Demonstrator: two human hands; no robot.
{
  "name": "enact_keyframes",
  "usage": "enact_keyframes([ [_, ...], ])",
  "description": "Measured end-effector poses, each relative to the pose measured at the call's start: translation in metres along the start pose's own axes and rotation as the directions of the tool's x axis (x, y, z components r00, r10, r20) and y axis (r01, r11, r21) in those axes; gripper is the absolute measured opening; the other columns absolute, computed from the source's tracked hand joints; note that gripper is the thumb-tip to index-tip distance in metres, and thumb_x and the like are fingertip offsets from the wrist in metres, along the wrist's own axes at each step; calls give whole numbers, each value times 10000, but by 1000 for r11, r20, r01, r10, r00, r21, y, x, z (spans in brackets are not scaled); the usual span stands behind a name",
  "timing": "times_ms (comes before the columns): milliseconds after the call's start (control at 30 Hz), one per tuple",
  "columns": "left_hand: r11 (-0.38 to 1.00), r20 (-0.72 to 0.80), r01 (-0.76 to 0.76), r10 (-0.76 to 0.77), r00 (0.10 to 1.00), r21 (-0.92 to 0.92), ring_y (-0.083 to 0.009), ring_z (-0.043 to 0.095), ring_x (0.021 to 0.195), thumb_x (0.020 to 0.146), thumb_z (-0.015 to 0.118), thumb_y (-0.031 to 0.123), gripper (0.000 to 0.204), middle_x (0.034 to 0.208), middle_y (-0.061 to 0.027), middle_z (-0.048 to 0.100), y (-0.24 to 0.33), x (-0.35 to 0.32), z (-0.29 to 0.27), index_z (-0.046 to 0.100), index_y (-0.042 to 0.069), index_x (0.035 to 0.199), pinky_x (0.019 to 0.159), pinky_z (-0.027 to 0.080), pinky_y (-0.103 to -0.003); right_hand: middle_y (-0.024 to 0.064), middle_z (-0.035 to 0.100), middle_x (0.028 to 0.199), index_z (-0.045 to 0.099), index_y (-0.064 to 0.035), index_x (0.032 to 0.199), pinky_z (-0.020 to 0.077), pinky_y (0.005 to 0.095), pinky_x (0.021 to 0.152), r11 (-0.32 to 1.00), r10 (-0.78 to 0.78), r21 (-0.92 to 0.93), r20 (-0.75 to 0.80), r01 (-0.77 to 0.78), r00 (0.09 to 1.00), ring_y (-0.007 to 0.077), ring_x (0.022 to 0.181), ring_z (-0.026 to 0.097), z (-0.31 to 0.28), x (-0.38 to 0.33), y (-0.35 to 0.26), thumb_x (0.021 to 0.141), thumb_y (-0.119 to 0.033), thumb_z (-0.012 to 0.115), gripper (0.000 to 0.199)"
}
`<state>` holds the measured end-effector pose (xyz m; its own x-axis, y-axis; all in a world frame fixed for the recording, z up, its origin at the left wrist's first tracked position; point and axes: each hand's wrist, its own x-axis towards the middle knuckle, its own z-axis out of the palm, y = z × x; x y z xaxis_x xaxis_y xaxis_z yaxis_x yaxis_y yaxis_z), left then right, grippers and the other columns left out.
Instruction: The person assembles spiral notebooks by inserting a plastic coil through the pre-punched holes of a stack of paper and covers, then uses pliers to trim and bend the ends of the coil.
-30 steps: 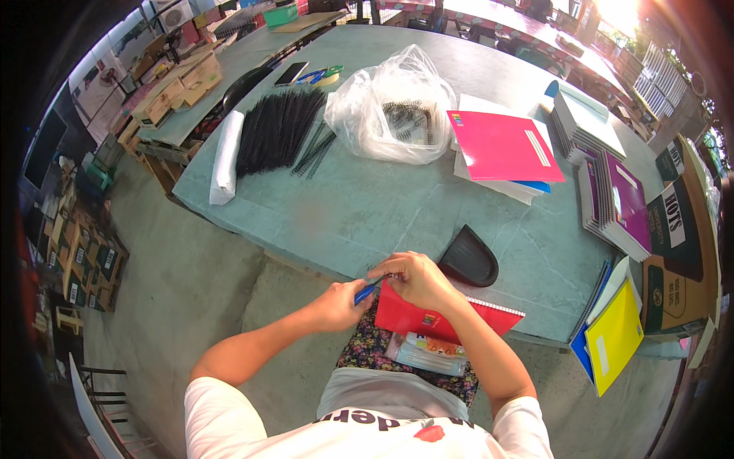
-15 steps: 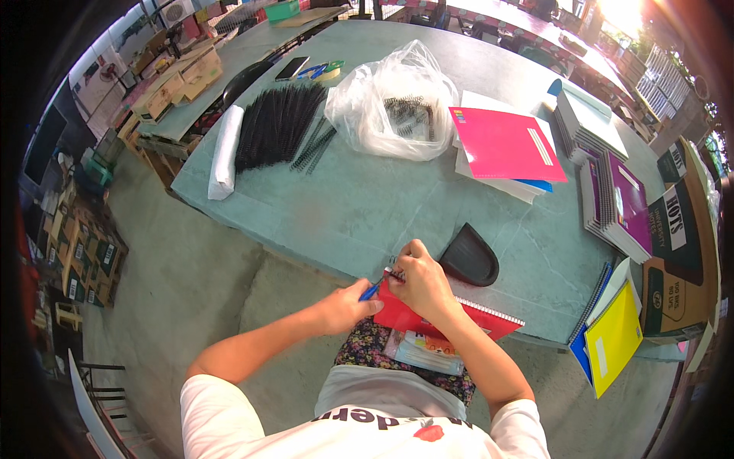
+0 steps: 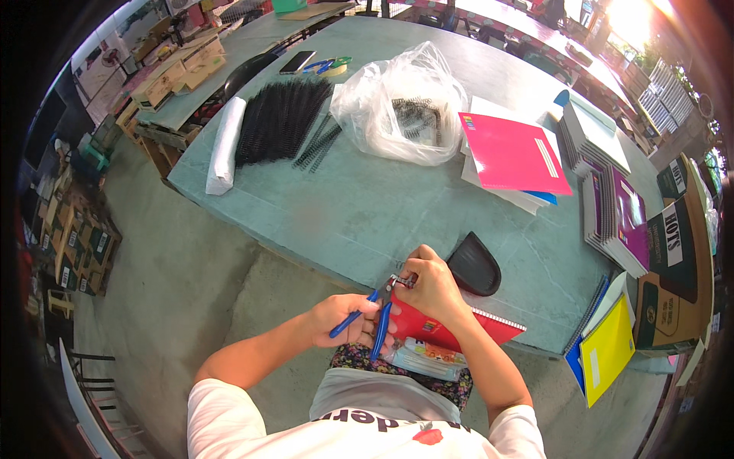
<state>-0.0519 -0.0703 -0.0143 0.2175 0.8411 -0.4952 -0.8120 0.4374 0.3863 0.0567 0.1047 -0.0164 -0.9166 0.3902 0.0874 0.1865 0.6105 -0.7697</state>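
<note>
- Your left hand (image 3: pixel 348 315) is wrapped around the blue-handled cutters (image 3: pixel 383 327), its fingers clamped on the grips; the two handles stand apart.
- The head of the cutters points up toward your right hand (image 3: pixel 430 281), at the left end of the notebook's bound edge.
- Your right hand's fingers are bent and drawn together, clamped on that end of the red notebook (image 3: pixel 417 324); you cannot tell which small piece sits between the fingertips.
- The red notebook lies over your lap at the near edge of the teal table (image 3: pixel 344 214), its toothed white edge running out to the right beneath your right wrist.
- A clear packet (image 3: pixel 428 361) rests just below the notebook, on flowered cloth (image 3: pixel 350 356).
- Just beside your right hand, a black scoop-shaped tray (image 3: pixel 474 264) lies on the table.
- Farther across, from left to right, you have a white roll (image 3: pixel 225 149), a pile of black coils (image 3: pixel 279 122), a clear plastic bag (image 3: pixel 365 115) with more coils inside, and a pink notebook (image 3: pixel 514 153).
- At your right, a yellow notebook (image 3: pixel 608 352) lies near a cardboard box (image 3: pixel 669 310).
</note>
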Motion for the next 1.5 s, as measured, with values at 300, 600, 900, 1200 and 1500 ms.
enact_keyframes([
  [300,308,-131,-34,499,857,951,-152,578,742,858,529,219,381,800,-86,612,-10,6,-17,528,10,1177,680,469,-315,112,555,849,658,-1,772,492,325,633,995,-52,87,137,40,989,215,692,590,-19,17,-3,617,-105,765,215],
  [600,145,-71,-28,634,770,989,-197,585,848,823,615,218,447,934,-92,613,26,-11,-10,523,40,1223,767,464,-335,108,617,881,638,-86,1064,501,322,686,953,-241,-252,-301,167,923,191,773,597,-115,91,-25,708,-188,761,390],
  [900,-458,274,307,828,490,834,-373,509,979,794,655,286,449,1048,-200,545,90,60,-75,558,-3,1123,869,419,-442,115,669,829,574,-56,984,513,363,629,884,311,-350,-50,-308,949,314,753,648,-133,-117,13,785,-83,616,205],
  [1200,-317,205,527,943,261,789,-381,504,1019,798,645,138,361,1068,-208,539,207,69,-164,549,-35,1100,904,395,-443,28,589,849,553,-56,1222,468,226,640,885,-160,-299,-916,-358,368,79,719,553,-317,-262,-55,820,52,583,417],
  [1500,-264,243,575,963,115,775,-388,511,982,846,588,140,271,1065,-203,540,215,74,-232,557,-20,1063,855,407,-453,79,606,1035,577,8,1084,449,317,854,691,192,130,-981,-711,7,178,978,575,-287,-493,186,778,-29,588,308],
])
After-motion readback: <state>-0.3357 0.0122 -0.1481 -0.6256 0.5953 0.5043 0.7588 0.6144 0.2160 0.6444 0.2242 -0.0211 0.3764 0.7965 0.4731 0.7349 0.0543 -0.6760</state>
